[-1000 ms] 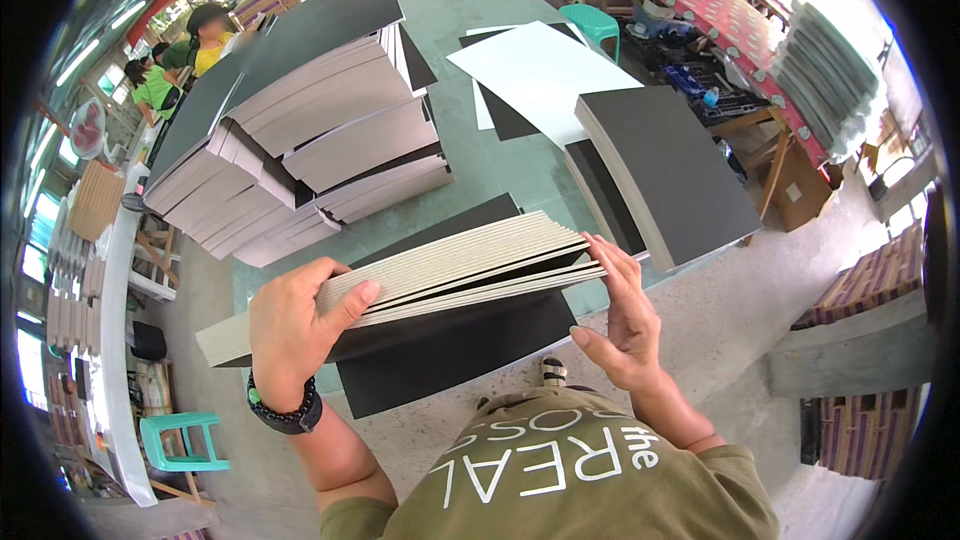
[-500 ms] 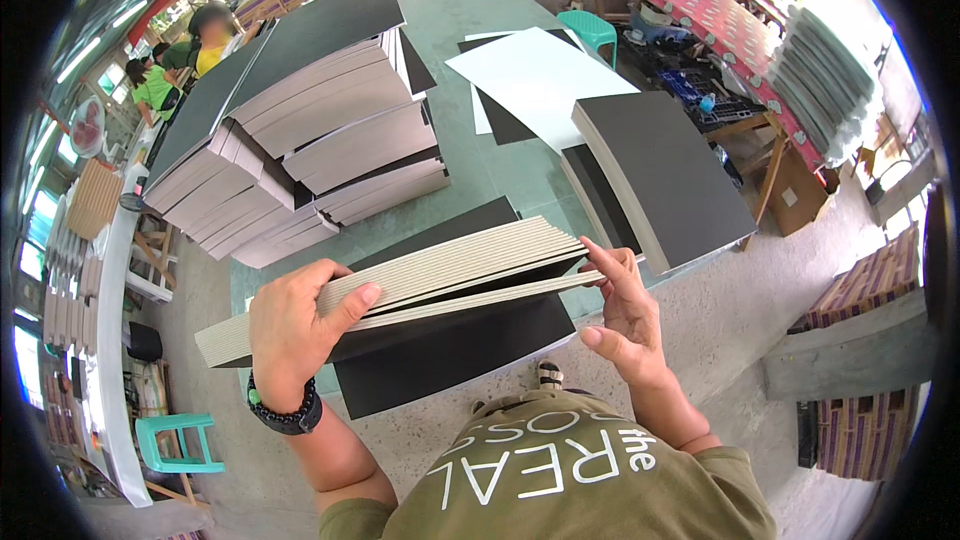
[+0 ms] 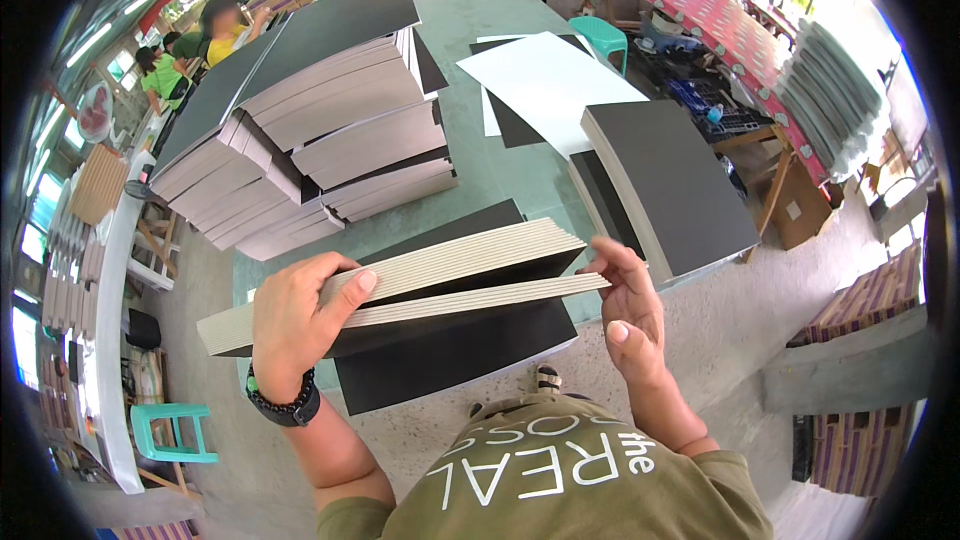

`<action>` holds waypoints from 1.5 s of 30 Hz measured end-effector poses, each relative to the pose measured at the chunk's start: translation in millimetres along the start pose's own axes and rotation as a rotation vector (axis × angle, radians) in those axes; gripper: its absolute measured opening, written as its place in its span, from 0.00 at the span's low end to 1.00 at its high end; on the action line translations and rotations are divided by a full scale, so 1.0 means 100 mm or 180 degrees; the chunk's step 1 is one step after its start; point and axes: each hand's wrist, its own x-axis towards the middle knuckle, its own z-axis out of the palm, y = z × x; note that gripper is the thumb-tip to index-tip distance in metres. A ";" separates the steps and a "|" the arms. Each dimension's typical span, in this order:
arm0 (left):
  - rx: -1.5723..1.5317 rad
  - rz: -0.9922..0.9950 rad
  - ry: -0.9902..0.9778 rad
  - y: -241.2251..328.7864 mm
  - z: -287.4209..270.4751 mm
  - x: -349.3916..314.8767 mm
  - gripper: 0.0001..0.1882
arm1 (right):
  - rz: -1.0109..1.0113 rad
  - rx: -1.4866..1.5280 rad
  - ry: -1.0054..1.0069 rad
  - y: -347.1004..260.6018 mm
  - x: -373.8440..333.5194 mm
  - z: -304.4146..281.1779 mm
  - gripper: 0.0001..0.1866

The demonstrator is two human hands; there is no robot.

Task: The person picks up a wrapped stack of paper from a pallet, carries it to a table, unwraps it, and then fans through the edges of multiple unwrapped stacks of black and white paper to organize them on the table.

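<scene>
My left hand is closed around the left part of a thick stack of black-faced boards with pale grey edges, its thumb lying over the edges. At its right end the stack is parted into a thicker upper bunch and a thinner lower bunch, with a dark wedge between them. By that end my right hand has its fingers bent loosely at the board corners and its thumb held apart, gripping nothing. Under the held stack, a black board lies at the table's near edge.
Tall piles of black-topped boards stand on the green table at left. White sheets and another black-topped stack lie to the right. Green stools stand on the floor. Other people work at far left.
The gap between the two bunches has widened at the right end, and the lower bunch is thicker. My right fingers have shifted slightly off the upper bunch's corner. My left hand keeps its hold.
</scene>
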 end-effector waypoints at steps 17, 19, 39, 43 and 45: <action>-0.0160 -0.0167 -0.0095 0.01 -0.03 0.03 0.25 | 0.0182 -0.0191 -0.0201 -0.03 0.13 -0.04 0.42; -0.0141 -0.0154 -0.0081 0.01 -0.03 0.03 0.24 | 0.0155 -0.0237 -0.0247 -0.05 0.16 -0.02 0.42; 0.0256 0.0001 -0.0167 -0.09 -0.02 0.14 0.24 | 0.0181 0.0158 -0.0057 0.03 0.29 0.05 0.39; 0.0291 -0.0084 -0.0222 -0.07 -0.02 0.15 0.24 | 0.0149 -0.0339 -0.0299 0.01 0.35 0.02 0.46; 0.0263 -0.0086 -0.0201 -0.07 -0.02 0.14 0.24 | 0.0114 -0.0629 -0.0445 0.01 0.37 0.00 0.48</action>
